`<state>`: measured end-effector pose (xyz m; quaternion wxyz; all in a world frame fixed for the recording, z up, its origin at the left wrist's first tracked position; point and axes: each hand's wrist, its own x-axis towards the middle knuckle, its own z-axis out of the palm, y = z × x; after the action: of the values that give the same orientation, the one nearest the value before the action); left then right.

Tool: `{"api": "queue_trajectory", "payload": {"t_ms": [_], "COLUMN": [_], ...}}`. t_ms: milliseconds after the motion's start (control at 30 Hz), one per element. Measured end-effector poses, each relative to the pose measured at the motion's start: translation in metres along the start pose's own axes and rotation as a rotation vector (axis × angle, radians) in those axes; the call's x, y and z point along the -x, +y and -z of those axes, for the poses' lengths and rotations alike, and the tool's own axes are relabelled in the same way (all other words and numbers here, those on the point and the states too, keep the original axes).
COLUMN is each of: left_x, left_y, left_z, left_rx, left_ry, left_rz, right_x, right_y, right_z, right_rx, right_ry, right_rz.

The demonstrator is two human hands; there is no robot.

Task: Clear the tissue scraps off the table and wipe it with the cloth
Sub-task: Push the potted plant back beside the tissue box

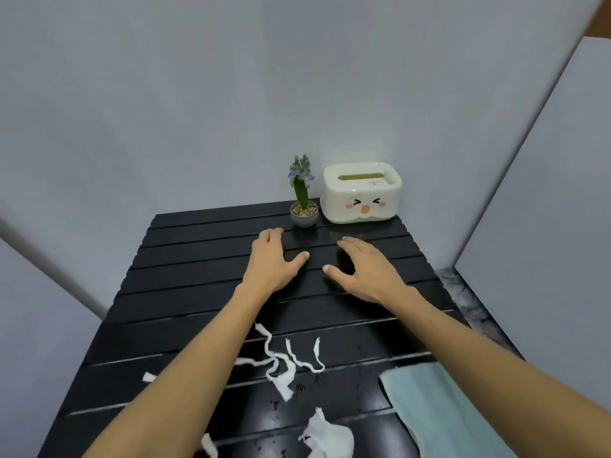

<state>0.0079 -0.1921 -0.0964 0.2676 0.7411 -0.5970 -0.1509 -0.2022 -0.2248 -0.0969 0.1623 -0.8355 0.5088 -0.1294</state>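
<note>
Both my hands rest palm down on the far half of the black slatted table point(185, 246). My left hand point(269, 259) lies flat with fingers together and thumb out, holding nothing. My right hand point(362, 269) is slightly arched, also with nothing in it. White tissue scraps point(281, 365) lie in thin twisted strips near the table's middle, between my forearms. A bigger crumpled piece point(325, 438) sits at the near edge, and small bits lie under my left forearm. A light blue cloth point(439, 411) is spread at the near right, partly under my right forearm.
A small potted plant point(302, 200) and a white tissue box with a cartoon face point(360, 193) stand at the far edge, just beyond my fingertips. Water droplets dot the near slats. Grey walls close in behind and on both sides; marbled floor point(463, 292) shows at right.
</note>
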Motion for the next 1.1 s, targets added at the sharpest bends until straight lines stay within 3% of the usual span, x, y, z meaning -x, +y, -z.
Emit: {"api": "queue_trajectory", "payload": {"t_ms": [567, 1100], "left_x": [0.21, 0.373], "left_y": [0.002, -0.008], "left_z": [0.086, 0.092], "left_rx": [0.016, 0.086], "left_ry": [0.06, 0.116], "left_rz": [-0.026, 0.022], "right_x": [0.184, 0.298], "right_y": [-0.05, -0.046], "right_z": [0.043, 0.048], "right_rx": [-0.054, -0.031], "right_ry": [0.067, 0.162], "right_rz": [-0.047, -0.154]}}
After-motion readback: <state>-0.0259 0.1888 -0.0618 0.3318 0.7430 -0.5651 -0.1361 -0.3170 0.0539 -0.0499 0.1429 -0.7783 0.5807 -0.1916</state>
